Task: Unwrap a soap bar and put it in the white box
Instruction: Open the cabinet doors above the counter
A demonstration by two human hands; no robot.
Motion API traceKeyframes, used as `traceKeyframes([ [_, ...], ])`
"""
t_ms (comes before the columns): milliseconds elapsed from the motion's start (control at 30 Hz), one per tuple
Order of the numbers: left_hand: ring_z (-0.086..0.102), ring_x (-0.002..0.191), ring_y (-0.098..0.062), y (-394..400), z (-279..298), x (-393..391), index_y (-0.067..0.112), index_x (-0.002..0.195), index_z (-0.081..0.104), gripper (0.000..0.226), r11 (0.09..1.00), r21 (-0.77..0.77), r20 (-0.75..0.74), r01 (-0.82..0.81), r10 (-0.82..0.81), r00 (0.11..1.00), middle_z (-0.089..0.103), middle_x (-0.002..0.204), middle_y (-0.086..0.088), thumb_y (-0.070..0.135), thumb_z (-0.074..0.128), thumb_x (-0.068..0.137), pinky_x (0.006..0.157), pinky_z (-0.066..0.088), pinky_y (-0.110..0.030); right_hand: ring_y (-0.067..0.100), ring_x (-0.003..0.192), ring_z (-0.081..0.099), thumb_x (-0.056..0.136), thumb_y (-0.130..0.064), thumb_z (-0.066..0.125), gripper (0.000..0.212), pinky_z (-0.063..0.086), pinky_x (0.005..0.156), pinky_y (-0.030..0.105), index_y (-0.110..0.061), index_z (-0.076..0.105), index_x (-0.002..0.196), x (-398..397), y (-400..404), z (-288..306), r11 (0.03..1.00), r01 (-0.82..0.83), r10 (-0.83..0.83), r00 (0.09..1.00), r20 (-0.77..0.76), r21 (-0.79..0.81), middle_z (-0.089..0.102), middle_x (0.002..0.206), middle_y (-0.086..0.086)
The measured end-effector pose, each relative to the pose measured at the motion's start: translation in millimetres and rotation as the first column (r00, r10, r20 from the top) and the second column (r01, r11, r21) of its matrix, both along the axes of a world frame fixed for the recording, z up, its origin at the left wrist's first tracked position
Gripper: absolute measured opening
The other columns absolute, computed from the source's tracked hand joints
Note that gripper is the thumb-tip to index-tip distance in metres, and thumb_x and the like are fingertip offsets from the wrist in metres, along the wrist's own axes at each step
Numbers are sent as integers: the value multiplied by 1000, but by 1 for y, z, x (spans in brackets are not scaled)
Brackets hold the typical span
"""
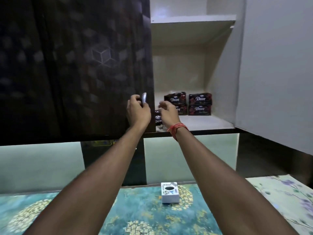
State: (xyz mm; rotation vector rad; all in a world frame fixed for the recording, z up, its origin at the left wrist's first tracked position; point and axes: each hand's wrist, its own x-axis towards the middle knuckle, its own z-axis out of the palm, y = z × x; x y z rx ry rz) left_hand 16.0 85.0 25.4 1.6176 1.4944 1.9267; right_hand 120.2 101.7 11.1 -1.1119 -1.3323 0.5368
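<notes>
Here, the left hand point(138, 110) grips a silver cupboard handle point(144, 97). The right hand point(168, 111), fingers loosely curled and holding nothing, reaches toward stacked soap packets point(200, 103). The white box point(169, 192) sits below.

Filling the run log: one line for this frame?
phase: fetch soap | left hand: on cabinet door handle | right hand: open, reaching to wrapped soap packs | white box: on bedspread

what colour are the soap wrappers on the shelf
Dark, near black, with white Dove lettering: soap packs, in the head view.
</notes>
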Motion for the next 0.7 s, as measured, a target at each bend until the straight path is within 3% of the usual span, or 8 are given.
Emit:
traceKeyframes([
  [133, 68, 78, -15, 8, -7, -3, 19, 125, 53, 26, 996, 2, -36, 85, -85, 996, 69, 80, 5, 20, 52, 99, 67, 56, -30, 23, 90, 62, 92, -7, 46, 26, 48, 73, 32, -8, 68, 107, -17, 19, 1, 993, -110, 103, 987, -119, -52, 69, 98, 10],
  [233, 71, 77, -17, 6, -7, -5, 19, 128, 52, 29, 994, -12, -44, 113, -113, 993, 66, 73, 7, 17, 52, 99, 73, 60, -38, 25, 92, 67, 93, -17, 46, 28, 53, 81, 36, -13, 72, 100, -21, 19, -4, 994, -89, 75, 977, -200, -62, 73, 97, 10],
  [300, 71, 75, -18, -5, -8, -5, 18, 127, 52, 28, 994, 1, -30, 105, -105, 994, 67, 74, 5, 16, 51, 99, 70, 61, -39, 28, 90, 69, 87, -26, 48, 29, 55, 86, 45, -14, 74, 90, -22, 9, -8, 998, -50, 39, 978, -207, -50, 74, 91, 9],
  [367, 67, 65, -15, -26, -13, -7, 16, 123, 54, 25, 994, 92, -4, 52, -52, 999, 66, 71, 2, 16, 48, 99, 59, 55, -32, 30, 78, 67, 84, -30, 49, 29, 55, 81, 51, -12, 69, 72, -25, -14, -11, 999, -44, 40, 968, -247, -10, 71, 76, 10],
  [433, 59, 56, -10, -55, -24, -16, 15, 119, 58, 24, 974, 227, 38, -13, 4, 999, 63, 67, 2, 16, 46, 99, 52, 46, -25, 20, 67, 61, 91, -21, 51, 33, 52, 71, 42, -15, 65, 62, -34, -50, -15, 992, -108, 121, 943, -309, 62, 65, 64, 1],
  [500, 61, 65, -10, -86, -35, -33, 14, 120, 62, 27, 941, 331, 77, -68, 45, 996, 66, 76, 1, 17, 45, 100, 57, 49, -23, 18, 68, 60, 94, -11, 49, 31, 50, 68, 36, -9, 68, 69, -52, -87, -19, 962, -207, 258, 904, -341, 177, 64, 66, 1],
  [600, 61, 99, -9, -126, -46, -69, 11, 128, 63, 36, 900, 393, 128, -187, 148, 981, 67, 113, -4, 20, 44, 99, 84, 49, -17, 24, 73, 59, 92, -6, 47, 26, 50, 67, 38, 0, 69, 80, -95, -130, -27, 898, -293, 396, 864, -312, 327, 65, 76, 12],
  [700, 55, 108, -7, -163, -51, -116, 6, 132, 59, 39, 879, 396, 118, -266, 239, 964, 61, 123, -9, 18, 43, 99, 89, 40, -6, 21, 82, 65, 92, -9, 48, 23, 56, 72, 42, -6, 70, 90, -145, -157, -42, 853, -345, 450, 867, -216, 392, 70, 87, 7],
])
